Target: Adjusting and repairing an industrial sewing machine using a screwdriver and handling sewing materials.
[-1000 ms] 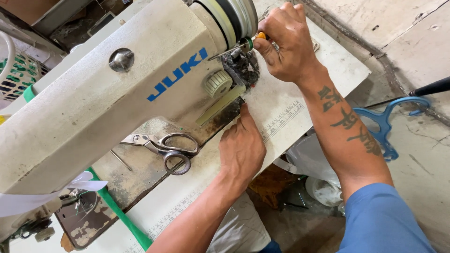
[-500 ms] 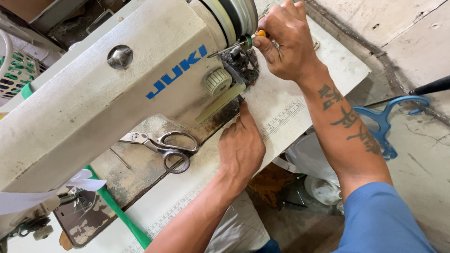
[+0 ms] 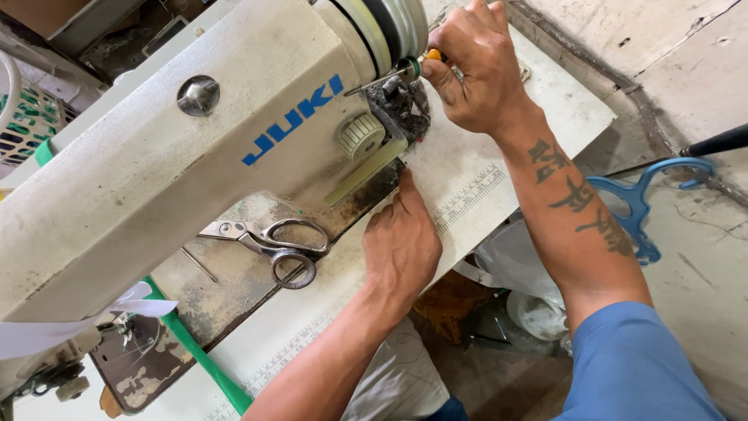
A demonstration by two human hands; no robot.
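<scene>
Up at the handwheel end of the sewing machine (image 3: 195, 156), the right hand (image 3: 479, 70) is closed round a small screwdriver (image 3: 405, 72), thumb and fingers pinching its orange-and-green handle; the metal shaft runs left w/ the tip at the dark, greasy mechanism just under the handwheel (image 3: 389, 27). Grip is tight and close to the machine body, probably so the tip stays seated.

Left hand (image 3: 401, 242) lies flat on the table (image 3: 545, 117), palm down, fingers together, fingertips touching the machine's base edge near the cream dial (image 3: 361, 136) — reads as a brace while the other hand works. It holds nothing.

Just left of that hand, steel scissors (image 3: 273, 243) lie shut on the worn bed plate, within easy reach. A printed ruler strip runs along the table's front edge. A green strap (image 3: 199, 355) crosses the table further left, w/ white fabric strips (image 3: 86, 323) hanging near the needle end.

Containers: a white-and-green mesh basket (image 3: 23, 121) at far left, contents can't tell. Under the table, a pale bowl-like thing (image 3: 541, 316), contents unclear. A blue plastic frame (image 3: 635, 206) lies on the concrete floor at right.
</scene>
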